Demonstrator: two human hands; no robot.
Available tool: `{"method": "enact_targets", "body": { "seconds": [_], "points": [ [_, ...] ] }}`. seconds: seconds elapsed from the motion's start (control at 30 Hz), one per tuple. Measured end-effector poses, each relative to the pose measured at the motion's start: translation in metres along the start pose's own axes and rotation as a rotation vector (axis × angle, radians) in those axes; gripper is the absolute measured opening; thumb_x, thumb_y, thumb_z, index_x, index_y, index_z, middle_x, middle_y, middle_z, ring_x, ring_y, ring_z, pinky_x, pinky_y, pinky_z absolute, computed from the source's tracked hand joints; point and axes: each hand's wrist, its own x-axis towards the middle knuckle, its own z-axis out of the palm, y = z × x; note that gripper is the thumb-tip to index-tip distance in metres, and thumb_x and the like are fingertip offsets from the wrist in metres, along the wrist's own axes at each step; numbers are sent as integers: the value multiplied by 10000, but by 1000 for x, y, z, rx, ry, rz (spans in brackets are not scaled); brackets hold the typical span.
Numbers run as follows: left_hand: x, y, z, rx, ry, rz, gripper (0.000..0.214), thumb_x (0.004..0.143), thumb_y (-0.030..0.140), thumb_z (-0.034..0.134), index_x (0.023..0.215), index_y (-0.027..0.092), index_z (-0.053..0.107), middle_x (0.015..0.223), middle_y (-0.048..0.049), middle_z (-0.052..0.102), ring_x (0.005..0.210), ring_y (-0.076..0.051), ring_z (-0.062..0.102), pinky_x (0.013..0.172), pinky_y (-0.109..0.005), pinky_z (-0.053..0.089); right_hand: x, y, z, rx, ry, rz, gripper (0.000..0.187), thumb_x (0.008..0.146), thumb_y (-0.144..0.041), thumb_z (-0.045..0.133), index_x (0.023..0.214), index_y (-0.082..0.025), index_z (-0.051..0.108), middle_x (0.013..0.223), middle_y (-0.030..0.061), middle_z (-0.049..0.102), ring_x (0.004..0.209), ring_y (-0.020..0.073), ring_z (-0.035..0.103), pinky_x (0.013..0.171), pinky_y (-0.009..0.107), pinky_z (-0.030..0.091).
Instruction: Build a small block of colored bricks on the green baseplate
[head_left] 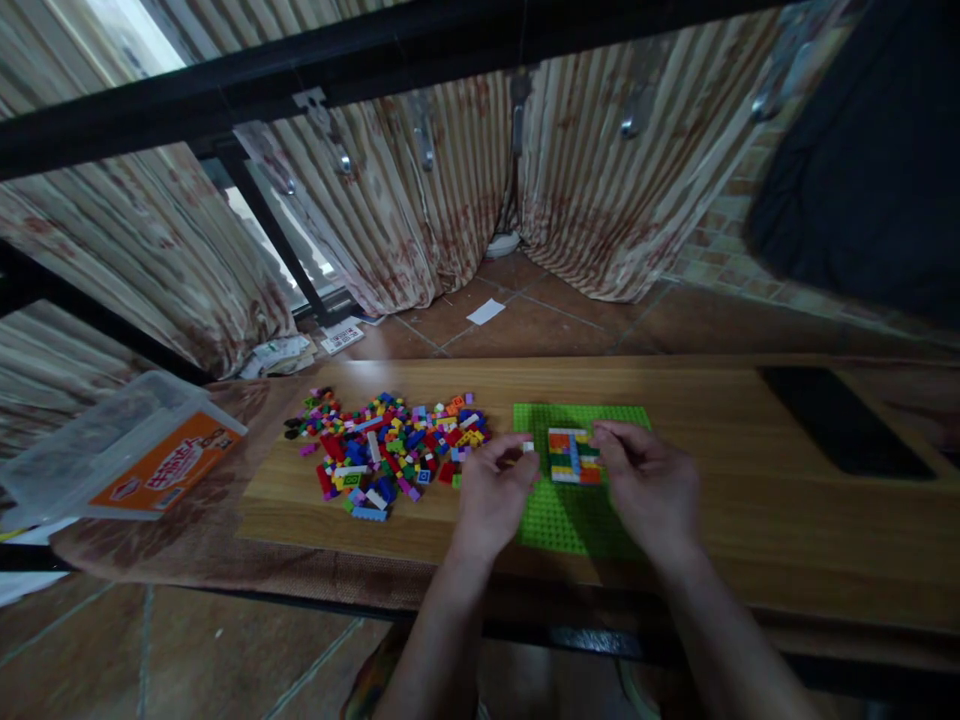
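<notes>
White brick (528, 447) in the left hand (495, 490)

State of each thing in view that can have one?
Small white plastic brick: pinched in left hand.
Right hand: fingers bent, at the block's right edge; grip unclear.
Multicoloured brick block: assembled, over baseplate.
Green studded square baseplate: flat, partly covered.
Loose coloured plastic bricks: piled, scattered.
Clear plastic box with orange label: lid unclear.
Striped fabric curtains: hanging in folds.
</notes>
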Motion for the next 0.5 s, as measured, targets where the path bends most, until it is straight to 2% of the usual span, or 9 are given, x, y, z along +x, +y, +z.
{"method": "enact_targets", "body": {
  "seconds": [0.1,0.27,0.5],
  "points": [
    [2,-11,11,98,-32,55,277,755,222,637,1021,169,693,731,-12,677,606,-125,621,550,-222,482,9,11,-11,33,36,69,316,803,-440,600,928,-182,732,868,73,744,714,210,678,689,347,529],
    [3,-19,23,179,-54,136,210,783,236,621,968,188,709,834,-36,717,694,-143,653,641,-248,512,11,12,-18,10,-9,83,337,810,-451,579,926,-175,733,833,75,740,672,204,667,657,340,517],
    [2,-16,32,420,28,213,212,796,265,626,964,186,728,883,-63,715,684,-146,637,632,-251,499,8,8,-22,-21,-53,75,324,819,-446,573,915,-179,730,821,77,738,713,213,671,718,351,516]
  ]
}}
